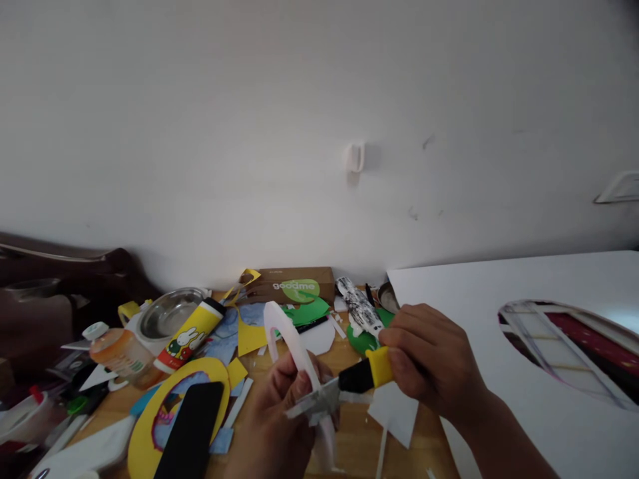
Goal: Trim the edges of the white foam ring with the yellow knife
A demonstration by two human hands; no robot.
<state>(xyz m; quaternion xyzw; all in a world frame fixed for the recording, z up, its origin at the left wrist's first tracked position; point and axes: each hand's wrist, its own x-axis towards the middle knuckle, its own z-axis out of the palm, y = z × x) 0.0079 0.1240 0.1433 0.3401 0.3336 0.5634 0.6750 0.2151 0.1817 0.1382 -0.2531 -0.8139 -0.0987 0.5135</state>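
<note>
The left fingers are closed around a white curved strip, with little gap between thumb and opposing fingers. The strip stands roughly upright above the table, near the middle of the view. The right fingers are clenched on the yellow handle of a black-necked tool. The tool's grey head is blurred and crosses in front of the strip; whether the two touch cannot be told.

Clock positions refer to the strip as the dial centre, 12 pointing toward the wall. From left to right: an orange bottle with a white cap lies at 9 o'clock. A metal bowl sits at 10. A rabbit-printed tube leans beside it, between 9 and 10. A black phone overlaps a yellow paper cutout at 8. A cardboard box stands at 12, against the wall. A white board fills the side toward 3.
</note>
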